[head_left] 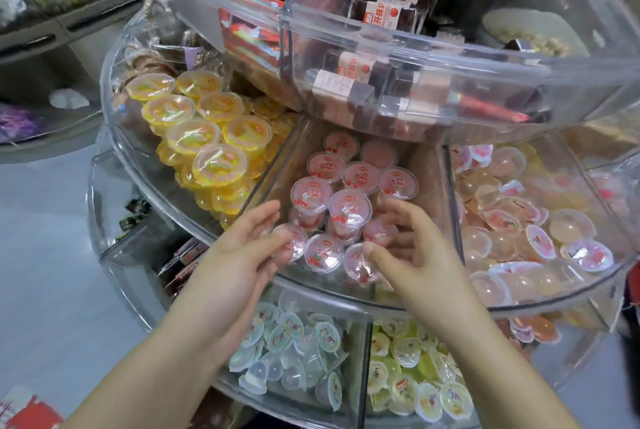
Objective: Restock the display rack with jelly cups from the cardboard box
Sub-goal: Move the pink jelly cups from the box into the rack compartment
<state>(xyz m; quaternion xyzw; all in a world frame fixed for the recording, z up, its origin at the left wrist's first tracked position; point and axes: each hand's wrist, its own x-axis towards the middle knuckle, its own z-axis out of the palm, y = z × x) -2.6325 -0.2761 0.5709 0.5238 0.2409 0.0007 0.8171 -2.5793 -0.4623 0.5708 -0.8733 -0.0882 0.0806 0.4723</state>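
Note:
Pink jelly cups (349, 210) with cherry lids stand stacked in the middle compartment of the clear round display rack (329, 293). Both hands reach over the front rim into that compartment. My left hand (249, 252) has its fingers nearly straight, the tips touching a front-left pink cup (292, 241). My right hand (412, 248) hovers with loosely spread, curved fingers over the front-right cups, its thumb resting on a cup lid (358, 267). Neither hand plainly grips a cup. The cardboard box is out of view.
Yellow jelly cups (207, 137) fill the compartment to the left, pale pink and clear cups (519, 227) the one to the right. The upper tier (363, 82) of wrapped bars overhangs the back. The lower tier holds clear cups (294, 352) and yellow-green cups (415, 376). Grey floor (45, 255) lies left.

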